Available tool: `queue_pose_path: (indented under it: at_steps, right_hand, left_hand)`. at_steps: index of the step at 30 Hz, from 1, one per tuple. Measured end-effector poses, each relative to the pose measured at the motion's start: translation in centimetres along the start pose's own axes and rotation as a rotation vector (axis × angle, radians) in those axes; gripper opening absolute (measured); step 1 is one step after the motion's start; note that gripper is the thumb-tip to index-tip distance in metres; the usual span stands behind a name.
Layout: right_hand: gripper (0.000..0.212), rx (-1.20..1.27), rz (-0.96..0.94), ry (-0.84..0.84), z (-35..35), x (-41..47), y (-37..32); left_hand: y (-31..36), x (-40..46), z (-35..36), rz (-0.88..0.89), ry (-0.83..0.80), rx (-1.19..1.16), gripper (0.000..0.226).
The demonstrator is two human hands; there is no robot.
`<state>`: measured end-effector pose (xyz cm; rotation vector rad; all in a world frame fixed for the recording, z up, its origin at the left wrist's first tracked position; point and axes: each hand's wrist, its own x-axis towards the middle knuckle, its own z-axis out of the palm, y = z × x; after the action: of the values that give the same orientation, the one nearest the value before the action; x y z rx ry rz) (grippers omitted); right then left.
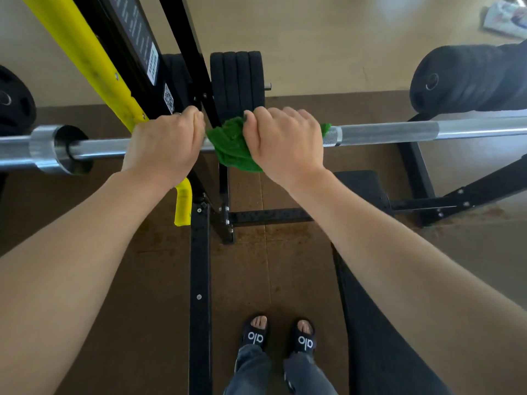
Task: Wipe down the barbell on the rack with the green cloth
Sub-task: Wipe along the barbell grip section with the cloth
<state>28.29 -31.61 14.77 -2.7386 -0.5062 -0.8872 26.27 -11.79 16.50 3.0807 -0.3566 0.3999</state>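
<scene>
A silver barbell runs left to right across the view, resting on the black and yellow rack. Its thick sleeve and collar are at the left. My left hand is wrapped around the bare shaft just right of the collar. My right hand grips the shaft through a crumpled green cloth, which bulges out between my two hands and peeks out at the right of my fist. The shaft under both hands is hidden.
Several black weight plates hang on a peg behind the bar. A black plate is at the far left and a black padded roll at the right. A black bench and rack base beams lie on the brown floor by my feet.
</scene>
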Motion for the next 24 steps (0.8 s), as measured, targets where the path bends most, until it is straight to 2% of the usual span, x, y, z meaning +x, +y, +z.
queue_pose_path:
  at_steps: [4,8,10,13,16,19,21,24]
  right_hand:
    - [0.047,-0.07,0.044,-0.169,-2.0,-0.6,3.6]
    - [0.042,-0.234,0.174,-0.223,-5.4,-2.2,13.6]
    - [0.046,-0.204,0.262,-0.204,-5.6,-2.6,15.4]
    - [0.053,-0.196,0.411,-0.106,-5.1,-2.6,13.5]
    - [0.054,-0.252,0.296,-0.175,-3.5,-1.4,7.4]
    - [0.05,-0.159,0.142,-0.219,-1.7,0.6,-0.1]
    - [0.04,-0.087,0.07,-0.188,-1.3,1.3,-1.6]
    - [0.024,-0.077,-0.065,-0.239,-2.3,1.3,0.1]
  left_hand:
    - [-0.1,-0.3,-0.1,-0.02,0.035,-0.041,0.053]
    - [0.4,0.0,-0.2,-0.037,0.033,-0.058,0.055]
    - [0.6,-0.1,-0.3,-0.044,0.022,-0.034,0.056]
    - [0.6,0.1,-0.3,-0.039,0.015,-0.026,0.055]
    - [0.7,0.2,-0.3,-0.047,-0.025,-0.02,0.047]
    - [0.7,0.2,-0.4,-0.052,-0.06,-0.02,0.028]
    - [0.6,0.2,-0.4,-0.069,-0.08,-0.034,0.024]
    - [1.0,0.3,-0.5,-0.079,-0.088,-0.013,0.025]
